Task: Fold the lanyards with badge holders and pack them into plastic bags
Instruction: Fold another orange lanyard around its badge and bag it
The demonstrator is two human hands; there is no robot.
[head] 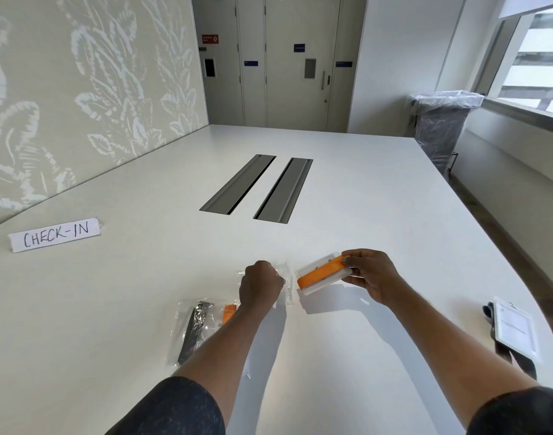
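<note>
Gripping an orange lanyard (pixel 319 273) wrapped on its badge holder (pixel 316 287), the right hand (pixel 371 276) hangs just right of the plastic bag (pixel 287 282) the left hand (pixel 259 285) pinches.

The bench (pixel 347 189) under my fingers is smooth, matt white. At my left fingers (pixel 276 276) the plastic bag (pixel 287 273) is clear, thin, crinkled and glossy. In my right fingers (pixel 358 262) the orange lanyard (pixel 319 273) looks to me like woven cloth, on a frosted plastic badge holder (pixel 324 285). Beyond the fingers, two cable hatches (pixel 256 183) look like brushed grey metal; far left, the CHECK-IN sign (pixel 55 235) is matt paper.
</note>
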